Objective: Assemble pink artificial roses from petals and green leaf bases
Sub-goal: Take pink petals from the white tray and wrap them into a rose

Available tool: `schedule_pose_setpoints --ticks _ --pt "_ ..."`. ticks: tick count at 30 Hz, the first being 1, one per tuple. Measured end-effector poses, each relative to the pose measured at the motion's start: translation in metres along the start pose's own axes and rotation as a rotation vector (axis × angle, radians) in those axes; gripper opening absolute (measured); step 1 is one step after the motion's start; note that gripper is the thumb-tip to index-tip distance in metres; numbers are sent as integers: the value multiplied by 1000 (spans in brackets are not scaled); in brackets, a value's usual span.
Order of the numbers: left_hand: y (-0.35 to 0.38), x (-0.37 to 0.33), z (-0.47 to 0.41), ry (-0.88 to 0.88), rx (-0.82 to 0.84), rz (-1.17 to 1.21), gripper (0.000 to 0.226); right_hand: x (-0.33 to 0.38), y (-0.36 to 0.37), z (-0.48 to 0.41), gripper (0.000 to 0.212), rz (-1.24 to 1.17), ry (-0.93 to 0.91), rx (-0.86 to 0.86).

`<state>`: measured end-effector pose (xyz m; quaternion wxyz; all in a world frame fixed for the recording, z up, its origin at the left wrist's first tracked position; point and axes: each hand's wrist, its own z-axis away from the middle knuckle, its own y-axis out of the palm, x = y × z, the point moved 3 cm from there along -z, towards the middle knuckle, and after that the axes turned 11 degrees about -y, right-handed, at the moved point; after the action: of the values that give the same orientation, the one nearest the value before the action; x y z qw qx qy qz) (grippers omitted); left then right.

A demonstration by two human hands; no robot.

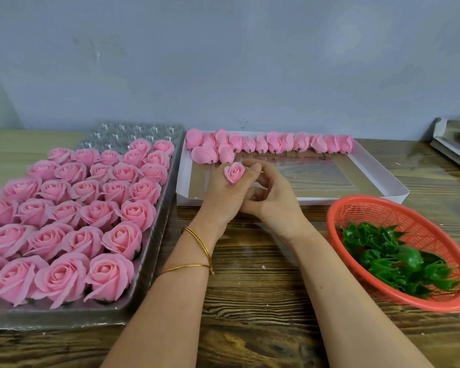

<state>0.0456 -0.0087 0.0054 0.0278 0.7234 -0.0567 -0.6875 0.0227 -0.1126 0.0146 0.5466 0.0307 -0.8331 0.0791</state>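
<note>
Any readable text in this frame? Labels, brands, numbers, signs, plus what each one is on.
No readable text anywhere in the head view.
white cardboard tray: blank.
red plastic basket: no mark visible.
clear blister tray: no label visible.
rose bud in the left hand: no tag.
flat stack at the far right edge: pale patches, too blurred to tell whether they are print.

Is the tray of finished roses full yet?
Not full: finished roses fill most of the clear tray, but empty cups show along its far edge.
</note>
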Motion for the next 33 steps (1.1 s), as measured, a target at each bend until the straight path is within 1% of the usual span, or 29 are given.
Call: schedule_pose_setpoints --ticks 3,5,8,12,16,22,25,27,30,31,33 --pt "2 1 -1 -21 34 4 18 0 3 0 64 41 -44 -29" --pt "2 2 -1 -25 39 -6 21 0 2 0 59 54 -59 -47" --pt "0 1 1 -1 32 -3 29 -2 -2 0 59 31 -41 -27" --pt "-2 -1 2 35 39 3 16 -4 -3 0 58 3 -14 19" --pt "1 1 0 64 50 12 34 -4 2 1 61 -20 -4 27" --pt "-2 2 -2 53 -16 34 24 -7 4 1 65 52 -42 1" --pt "-2 3 -2 47 -26 47 26 -7 3 1 67 92 -50 -6" --pt "-2 3 -2 51 -26 33 28 -6 3 1 66 115 -54 -19" --pt "-1 2 -1 29 13 26 21 -5 2 1 63 110 -56 -37" --pt "-2 2 -1 26 18 23 22 -5 2 1 62 98 -53 -36" --pt "-2 1 0 29 27 37 31 -5 0 1 60 78 -40 -30"
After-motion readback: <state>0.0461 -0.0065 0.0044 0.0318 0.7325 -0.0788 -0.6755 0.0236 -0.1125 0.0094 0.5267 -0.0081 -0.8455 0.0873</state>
